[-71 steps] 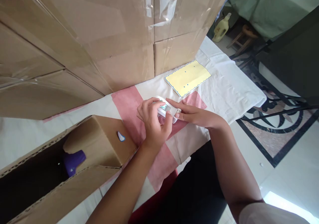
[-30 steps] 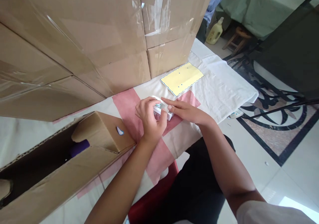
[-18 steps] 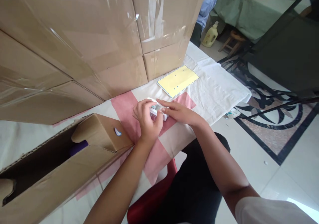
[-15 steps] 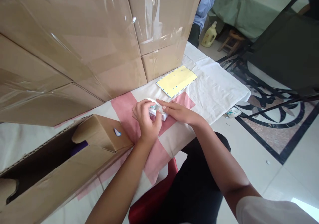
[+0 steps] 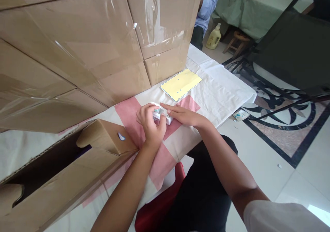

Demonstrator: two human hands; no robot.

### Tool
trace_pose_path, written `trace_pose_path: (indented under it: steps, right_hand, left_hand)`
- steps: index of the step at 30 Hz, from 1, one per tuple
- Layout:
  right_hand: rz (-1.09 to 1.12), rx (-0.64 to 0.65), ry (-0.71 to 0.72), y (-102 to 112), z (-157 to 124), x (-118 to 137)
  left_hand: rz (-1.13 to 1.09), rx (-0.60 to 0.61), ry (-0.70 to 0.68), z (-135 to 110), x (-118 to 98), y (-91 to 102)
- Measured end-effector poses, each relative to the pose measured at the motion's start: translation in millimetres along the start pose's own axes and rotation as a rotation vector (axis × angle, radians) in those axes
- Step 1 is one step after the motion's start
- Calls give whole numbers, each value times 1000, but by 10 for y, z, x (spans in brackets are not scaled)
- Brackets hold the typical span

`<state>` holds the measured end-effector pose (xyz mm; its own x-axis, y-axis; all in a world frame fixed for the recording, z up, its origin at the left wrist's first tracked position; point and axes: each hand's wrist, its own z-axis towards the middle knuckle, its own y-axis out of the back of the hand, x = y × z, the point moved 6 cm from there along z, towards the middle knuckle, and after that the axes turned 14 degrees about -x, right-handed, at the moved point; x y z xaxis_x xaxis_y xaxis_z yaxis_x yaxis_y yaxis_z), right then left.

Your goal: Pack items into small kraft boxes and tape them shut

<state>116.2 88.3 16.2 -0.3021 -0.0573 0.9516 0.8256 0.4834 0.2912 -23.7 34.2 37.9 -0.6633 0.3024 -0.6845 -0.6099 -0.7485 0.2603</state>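
A small white box-like object (image 5: 169, 120) with a clear or greenish patch on top lies on the pink and white cloth. My left hand (image 5: 150, 122) curls around its left side, fingers behind and thumb in front. My right hand (image 5: 185, 116) lies nearly flat with fingers stretched, their tips resting on the object's right end. Fingers cover much of the object, so its exact kind cannot be made out. Just beyond my hands is a pale yellow card or sheet (image 5: 181, 84) with a scalloped edge, touched by neither hand.
Stacked taped cartons (image 5: 85, 53) form a wall behind the table. An open cardboard box (image 5: 108, 135) stands at left. A person's blue sleeve (image 5: 210, 1) shows behind the cartons. A dark chair (image 5: 296, 56), yellow jug (image 5: 213, 37) and wooden stool (image 5: 237, 42) are at right.
The view has shifted slightly. Both hands keep nearly the same pose on the white object, and the yellow sheet stays put on the cloth.
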Motion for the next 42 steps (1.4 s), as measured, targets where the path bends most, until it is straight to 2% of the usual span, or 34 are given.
trace_pose_path:
  steps: [7, 13, 15, 18, 20, 22, 26, 30, 37, 42]
  right_hand:
    - [-69, -3, -20, -31, -35, 115]
    - [-83, -21, -9, -25, -20, 102]
    - [-47, -70, -4, 12, -34, 133]
    - [-3, -236, -38, 142, -69, 194]
    - [-50, -334, -105, 233, -94, 202]
    - [-136, -363, -171, 286, -110, 188]
    - [-194, -343, -247, 310, -127, 117]
    - [-170, -300, -255, 283, -159, 63]
    - [-25, -266, -374, 240, -214, 85]
    - [6, -225, -378, 203, -202, 127]
  left_hand:
    - [-5, 19, -28, -4, -14, -10]
    - [14, 11, -5, -5, -17, 0]
    - [17, 9, -2, -4, -14, 8]
    - [1, 6, -5, -5, -9, 15]
    - [-6, 8, -5, -7, -1, 13]
    - [4, 13, -1, -9, 12, 6]
    - [9, 15, 0, -5, 19, -4]
    - [-1, 21, 5, -3, 9, -6]
    - [4, 32, -7, -10, 7, -9]
    - [43, 31, -17, -14, -1, -8]
